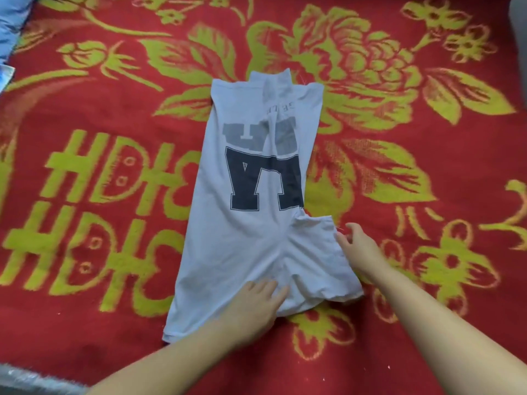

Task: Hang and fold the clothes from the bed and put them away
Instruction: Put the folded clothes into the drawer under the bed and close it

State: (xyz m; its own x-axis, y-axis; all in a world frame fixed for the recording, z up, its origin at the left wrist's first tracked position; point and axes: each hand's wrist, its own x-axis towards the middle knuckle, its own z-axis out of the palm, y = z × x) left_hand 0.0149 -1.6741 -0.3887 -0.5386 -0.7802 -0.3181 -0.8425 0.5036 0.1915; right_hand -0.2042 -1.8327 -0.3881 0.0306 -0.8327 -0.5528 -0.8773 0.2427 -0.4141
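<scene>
Folding is partway done, to judge from how the pale grey cotton T-shirt with the big dark block letters (251, 195) lies on the bed with the red blanket patterned in yellow-green flowers (399, 138). It is spread flat, print upward, collar end away from the person, and its sides look already turned in, so the body makes a long narrow strip. One sleeve or flap at the near right corner sticks out unfolded, and the lengthwise folds are not yet made; putting it away remains. No other garment can be identified for sure, though a bit of pale blue cloth (11, 27) shows at the far left corner, well apart from both hands.

The left hand (253, 306) lies flat, fingers straight and spread, pressing the shirt's near end; the fabric sits directly under this grip and runs ahead of it. It grasps nothing.

The right hand (360, 246) sits just right of the loose flap, fingers (346, 236) touching its edge. Whether this grip pinches the hem or only rests against it, I cannot tell. The shirt's main body lies to the left and ahead.
</scene>
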